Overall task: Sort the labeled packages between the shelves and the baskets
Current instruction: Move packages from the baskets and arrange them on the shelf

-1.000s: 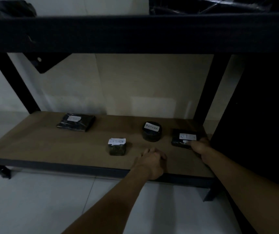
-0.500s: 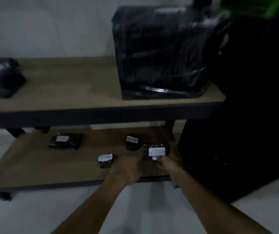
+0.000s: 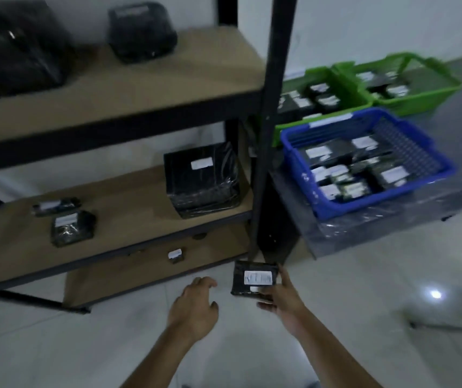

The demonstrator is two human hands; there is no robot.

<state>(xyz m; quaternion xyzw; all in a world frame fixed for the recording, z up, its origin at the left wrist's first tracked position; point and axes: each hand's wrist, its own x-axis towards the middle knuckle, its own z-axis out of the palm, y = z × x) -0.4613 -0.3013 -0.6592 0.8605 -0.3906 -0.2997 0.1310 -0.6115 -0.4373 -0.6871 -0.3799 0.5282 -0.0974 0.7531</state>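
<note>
Your right hand point(image 3: 284, 299) has its fingers clamped on a flat black package point(image 3: 253, 278), white label facing up, held clear of the bottom shelf point(image 3: 129, 275) at about 6 o'clock in view. Your left hand point(image 3: 194, 305) hangs empty beside it at 7 o'clock, fingers loosely apart, touching nothing. The label's writing is too blurred to read from here, so check it yourself before you commit. Likely destination is one of the baskets on the wrapped table at 2 to 3 o'clock: the blue basket point(image 3: 302, 169) sits nearest, with two green baskets point(image 3: 431, 93) behind it toward 1 o'clock. All hold labeled packages already. Carry the package up and right, passing outside the black upright post point(image 3: 270, 135) and not through the rack. Keep it level, label up, and set it into a gap among the others, not on a neighbor's label. One small package point(image 3: 175, 255) remains on the bottom shelf at 7 o'clock; your free hand is well placed for it.
</note>
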